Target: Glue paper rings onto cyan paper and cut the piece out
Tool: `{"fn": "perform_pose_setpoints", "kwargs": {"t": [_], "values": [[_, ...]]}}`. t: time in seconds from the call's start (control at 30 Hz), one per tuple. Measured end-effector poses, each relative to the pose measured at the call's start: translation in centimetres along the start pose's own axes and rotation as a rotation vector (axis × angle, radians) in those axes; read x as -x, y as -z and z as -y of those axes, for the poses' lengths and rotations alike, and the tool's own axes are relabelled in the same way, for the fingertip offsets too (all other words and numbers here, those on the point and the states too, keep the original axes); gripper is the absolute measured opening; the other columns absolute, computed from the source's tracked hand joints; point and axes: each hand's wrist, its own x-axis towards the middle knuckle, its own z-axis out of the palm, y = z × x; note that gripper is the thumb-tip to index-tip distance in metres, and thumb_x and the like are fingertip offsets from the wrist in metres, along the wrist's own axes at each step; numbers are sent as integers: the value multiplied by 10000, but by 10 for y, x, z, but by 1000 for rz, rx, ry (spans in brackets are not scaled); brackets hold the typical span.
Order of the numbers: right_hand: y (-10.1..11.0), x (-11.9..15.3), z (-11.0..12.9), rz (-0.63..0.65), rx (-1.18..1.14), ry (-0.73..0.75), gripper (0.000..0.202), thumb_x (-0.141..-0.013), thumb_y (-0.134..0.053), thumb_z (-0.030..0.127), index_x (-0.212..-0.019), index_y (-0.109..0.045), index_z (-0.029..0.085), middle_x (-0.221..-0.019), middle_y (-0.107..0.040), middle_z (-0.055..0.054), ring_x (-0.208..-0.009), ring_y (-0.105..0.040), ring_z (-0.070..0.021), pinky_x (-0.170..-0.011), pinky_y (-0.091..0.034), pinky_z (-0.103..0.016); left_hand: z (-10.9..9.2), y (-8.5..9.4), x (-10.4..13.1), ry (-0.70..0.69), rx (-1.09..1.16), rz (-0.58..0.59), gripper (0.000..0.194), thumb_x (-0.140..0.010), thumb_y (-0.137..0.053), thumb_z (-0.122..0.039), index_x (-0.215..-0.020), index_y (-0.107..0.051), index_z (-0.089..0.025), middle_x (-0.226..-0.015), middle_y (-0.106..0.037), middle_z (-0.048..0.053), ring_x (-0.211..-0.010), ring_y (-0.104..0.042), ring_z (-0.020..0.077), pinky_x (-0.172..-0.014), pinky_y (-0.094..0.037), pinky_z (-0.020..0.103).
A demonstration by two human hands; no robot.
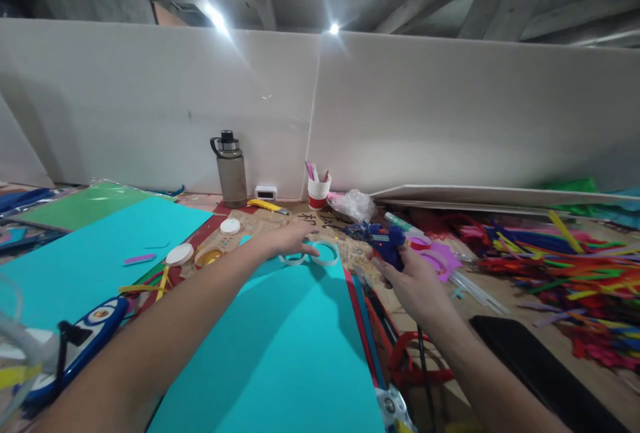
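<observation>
My right hand [415,276] is wrapped round the handle of a dark blue hot glue gun [383,238], its nozzle pointing left. A black cord [424,366] hangs below that hand. My left hand [293,238] reaches over the far end of a turquoise sheet [285,346], its fingers stretched out and the thumb apart. Just under and beside it are two white rings on the sheet; the right ring [326,253] shows whole, while the left ring [294,260] is partly covered by the hand. Whether my fingers touch the left ring I cannot tell.
At the back stand a grey bottle [233,176], a yellow cutter knife [267,206] and a cup of pens [319,192]. Left are an open jar [207,257] and a blue-white object [83,346]. Right lie colourful pipe cleaners [560,273], a black slab [535,366] and red-handled scissors [400,360].
</observation>
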Motion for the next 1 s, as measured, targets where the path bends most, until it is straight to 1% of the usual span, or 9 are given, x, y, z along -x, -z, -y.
{"fn": "perform_pose_setpoints", "kwargs": {"t": [0.1, 0.2, 0.37, 0.47, 0.6, 0.67, 0.77, 0.87, 1.0], "values": [[0, 0, -1, -17, -33, -8, 407, -803, -546, 429, -1112, -592, 167, -621, -573, 11, -529, -511, -164, -527, -415, -289, 3, 10, -2, 13, -31, -24, 609, -828, -595, -496, -1346, -511, -188, -1382, -512, 134, -1267, -428, 307, -1024, -327, 377], [0, 1, 1, -49, -43, 2, 408, -796, -550, 422, -1111, -596, 167, -685, -609, -11, -566, -530, -170, -567, -436, -305, 1, 15, -6, -29, 14, -20, 584, -844, -568, -499, -1352, -503, -218, -1395, -509, 96, -1283, -417, 293, -1037, -318, 361], [1, 2, 10, -30, -49, 16, 384, -793, -561, 427, -1078, -606, 174, -677, -606, -6, -558, -513, -166, -555, -425, -298, -2, 6, -15, -83, 98, -31, 411, -938, -429, -402, -1266, -576, -203, -1346, -565, 66, -1229, -487, 218, -1028, -338, 293], [1, 3, 14, 8, -103, -15, 369, -782, -569, 439, -1029, -606, 168, -622, -574, 13, -526, -495, -158, -512, -404, -284, 3, 1, -17, -29, 113, -65, 391, -962, -360, -295, -1251, -588, -163, -1333, -578, 79, -1213, -509, 207, -1034, -346, 290], [1, 3, 14, 20, -119, -59, 346, -756, -578, 443, -956, -609, 162, -569, -538, 26, -513, -489, -163, -482, -381, -279, 10, 3, -12, 53, 130, -94, 418, -959, -309, -210, -1264, -578, -112, -1344, -568, 106, -1218, -518, 204, -1033, -359, 289], [0, 2, 12, 12, -93, -61, 333, -755, -580, 429, -956, -615, 167, -578, -549, 23, -522, -495, -166, -496, -386, -281, 12, 4, -9, 72, 138, -89, 410, -951, -328, -203, -1264, -580, -121, -1352, -563, 99, -1227, -514, 198, -1037, -359, 281], [-4, 1, 7, 22, -48, -37, 331, -763, -581, 406, -996, -619, 173, -602, -573, 19, -540, -512, -169, -536, -404, -286, 12, 5, -4, 45, 157, -46, 411, -925, -454, -305, -1295, -557, -159, -1377, -542, 83, -1264, -481, 204, -1050, -348, 277], [-7, 1, 1, 54, -21, -37, 344, -778, -573, 403, -1025, -620, 169, -640, -599, 9, -580, -542, -179, -576, -421, -294, 12, 3, -4, -9, 165, 2, 534, -864, -569, -405, -1352, -507, -197, -1443, -471, 72, -1341, -389, 234, -1091, -299, 307], [-9, 1, -4, 66, 21, -33, 366, -781, -576, 412, -1044, -624, 161, -776, -658, -31, -694, -593, -204, -647, -442, -314, 12, 0, -10, -70, 144, 48, 676, -792, -655, -437, -1399, -455, -214, -1481, -415, 85, -1363, -344, 269, -1105, -272, 351]]}}
